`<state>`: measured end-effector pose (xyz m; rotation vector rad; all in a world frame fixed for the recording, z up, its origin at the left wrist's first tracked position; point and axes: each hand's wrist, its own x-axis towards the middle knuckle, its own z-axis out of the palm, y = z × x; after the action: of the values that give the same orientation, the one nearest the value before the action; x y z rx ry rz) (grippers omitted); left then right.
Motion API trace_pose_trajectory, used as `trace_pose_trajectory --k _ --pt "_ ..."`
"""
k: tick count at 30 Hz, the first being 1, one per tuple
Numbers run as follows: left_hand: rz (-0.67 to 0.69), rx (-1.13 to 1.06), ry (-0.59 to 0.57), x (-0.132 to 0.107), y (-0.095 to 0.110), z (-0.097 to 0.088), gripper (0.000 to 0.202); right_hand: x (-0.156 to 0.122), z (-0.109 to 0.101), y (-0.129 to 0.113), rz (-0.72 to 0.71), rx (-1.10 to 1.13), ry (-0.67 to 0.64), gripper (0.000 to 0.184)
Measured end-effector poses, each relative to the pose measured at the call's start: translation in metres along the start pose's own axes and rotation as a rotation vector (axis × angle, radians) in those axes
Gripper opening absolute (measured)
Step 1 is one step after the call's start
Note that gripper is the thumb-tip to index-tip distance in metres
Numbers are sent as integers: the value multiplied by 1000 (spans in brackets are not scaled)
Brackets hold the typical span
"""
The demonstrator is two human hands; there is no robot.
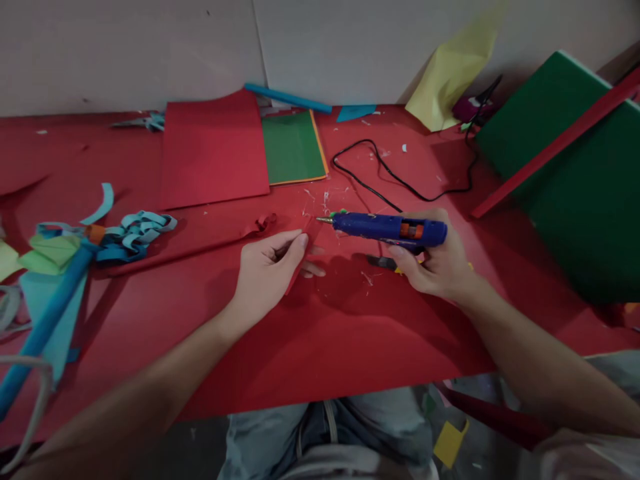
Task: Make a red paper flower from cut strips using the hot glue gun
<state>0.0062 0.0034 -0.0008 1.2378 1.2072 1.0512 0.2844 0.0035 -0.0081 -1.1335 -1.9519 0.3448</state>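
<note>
My right hand [430, 260] is wrapped round a blue hot glue gun [370, 227], its metal nozzle pointing left. Between the thumb and fingers of my left hand [277, 267] is a narrow red paper strip [296, 275], tilted upward. The nozzle tip is at the strip's upper end; whether they touch I cannot tell. Left of my left hand lies a thin red stick [200, 247] with a curled red paper piece [260, 225] at its end. Below the glue gun, a dark and yellow tool [383, 262] is partly hidden by my right hand.
Red paper [215, 150] and green sheets [295, 148] lie at the back, near scissors [147, 121]. A black cord [425, 198] loops behind the glue gun. Green panels [585, 193] stand at right. Blue paper chains [135, 235] and a blue tube [47, 327] lie at left.
</note>
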Motion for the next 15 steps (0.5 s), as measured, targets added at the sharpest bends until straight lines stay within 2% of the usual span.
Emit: trace_pose_trajectory --k 6,11,15 --pt "39 16 -1 -3 6 2 38 1 0 -3 -89 1 -12 28" --pt "2 73 32 -5 14 4 20 2 0 -3 -133 -10 -9 26" --pt "8 54 32 -6 15 6 16 2 1 -2 -135 -21 -6 33"
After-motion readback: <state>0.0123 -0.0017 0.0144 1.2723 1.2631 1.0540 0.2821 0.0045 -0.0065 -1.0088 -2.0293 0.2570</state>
